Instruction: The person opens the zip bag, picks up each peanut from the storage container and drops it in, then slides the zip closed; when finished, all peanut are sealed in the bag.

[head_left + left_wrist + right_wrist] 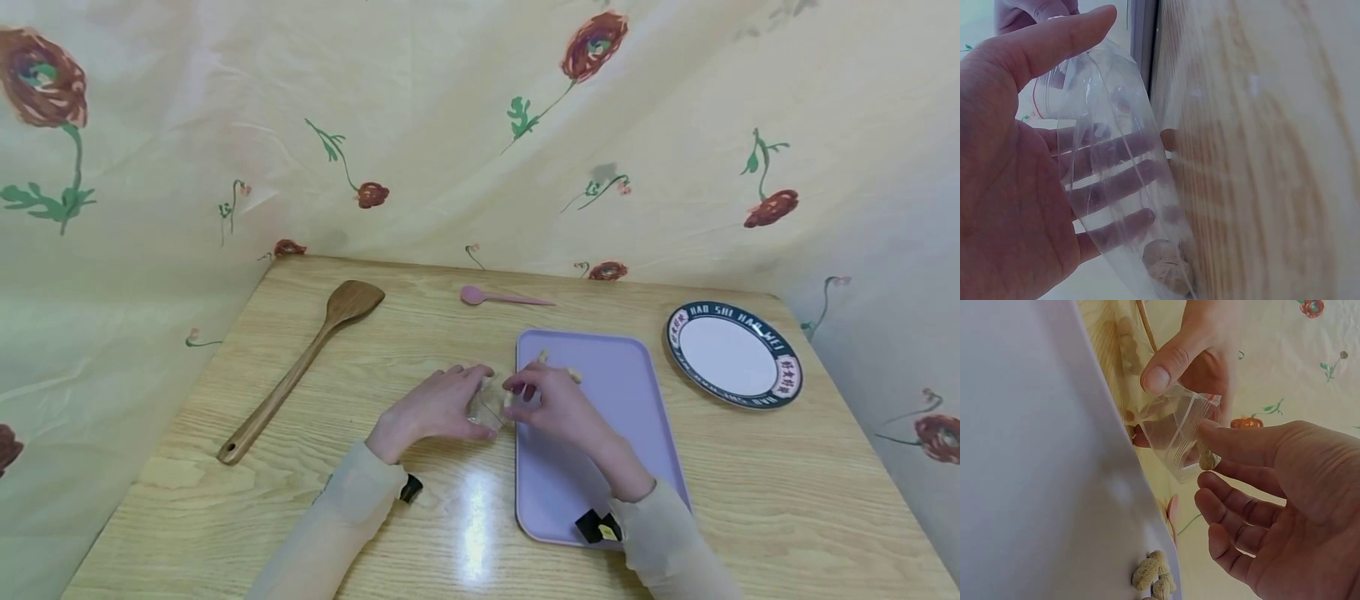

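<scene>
An unshelled peanut is pinched between thumb and forefinger of the right hand, right at the mouth of a clear zip bag; the other fingers are loosely bent, apart. By the left hand the bag is held between thumb and fingers, the latter seen through the film. At least one bagged peanut is noted well down from the mouth. Loose peanuts are seen on the lilac tray, towards its far end. Filling is judged partly done, the loose ones apparently left to be bagged. Both forearms are angled inward, hands brought together by the tray's left edge. Farther out on the table: wooden spatula, pink spoon, dark-rimmed plate.
</scene>
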Available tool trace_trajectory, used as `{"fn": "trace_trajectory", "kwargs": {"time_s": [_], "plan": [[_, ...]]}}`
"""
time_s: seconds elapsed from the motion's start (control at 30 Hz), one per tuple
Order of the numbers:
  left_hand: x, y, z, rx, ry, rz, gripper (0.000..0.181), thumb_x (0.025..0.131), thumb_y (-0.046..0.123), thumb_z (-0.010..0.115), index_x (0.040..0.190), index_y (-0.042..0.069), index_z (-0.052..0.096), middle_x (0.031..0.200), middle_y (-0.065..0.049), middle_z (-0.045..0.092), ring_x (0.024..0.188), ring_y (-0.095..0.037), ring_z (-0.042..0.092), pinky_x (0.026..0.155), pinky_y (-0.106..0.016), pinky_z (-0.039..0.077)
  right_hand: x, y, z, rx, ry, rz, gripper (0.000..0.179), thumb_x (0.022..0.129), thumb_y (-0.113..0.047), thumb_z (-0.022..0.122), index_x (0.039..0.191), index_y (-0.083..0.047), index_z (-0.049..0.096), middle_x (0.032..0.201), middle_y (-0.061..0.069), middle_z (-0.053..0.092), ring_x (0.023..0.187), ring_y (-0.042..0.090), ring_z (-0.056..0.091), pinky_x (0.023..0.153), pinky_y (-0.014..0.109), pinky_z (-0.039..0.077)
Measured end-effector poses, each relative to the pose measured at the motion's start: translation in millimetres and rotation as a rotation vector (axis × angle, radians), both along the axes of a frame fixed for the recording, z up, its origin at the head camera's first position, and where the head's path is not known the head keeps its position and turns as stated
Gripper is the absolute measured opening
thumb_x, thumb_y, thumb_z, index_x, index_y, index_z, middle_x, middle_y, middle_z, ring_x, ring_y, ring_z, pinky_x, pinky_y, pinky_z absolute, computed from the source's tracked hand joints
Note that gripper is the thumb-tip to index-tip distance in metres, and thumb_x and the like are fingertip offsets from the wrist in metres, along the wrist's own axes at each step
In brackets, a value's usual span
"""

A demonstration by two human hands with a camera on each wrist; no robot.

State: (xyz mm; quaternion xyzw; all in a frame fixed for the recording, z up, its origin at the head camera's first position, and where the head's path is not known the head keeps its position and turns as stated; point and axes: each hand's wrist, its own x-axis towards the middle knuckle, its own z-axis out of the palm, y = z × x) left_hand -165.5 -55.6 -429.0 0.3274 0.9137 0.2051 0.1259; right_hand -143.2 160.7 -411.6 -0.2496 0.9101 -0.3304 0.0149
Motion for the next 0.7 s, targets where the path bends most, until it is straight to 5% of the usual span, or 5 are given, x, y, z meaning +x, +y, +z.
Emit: {"fn": "trace_trajectory", "kwargs": {"time_s": [0.7], "plan": [[0.3, -1.3, 0.7, 0.012, -0.001, -0.005, 0.085, 0.079, 0.051, 0.078, 0.145, 0.011, 0.044, 0.124, -0.004, 0.063, 0.113, -0.023, 0.056, 0.097, -0.044, 0.044, 1.2, -1.1, -3.1, 0.007, -0.026, 0.028, 0.028, 0.079, -0.006, 0.084, 0.103, 0.001, 0.071, 0.086, 0.003, 0.067, 0.076, 0.014, 0.059, 0.068, 0.031, 0.051]]}}
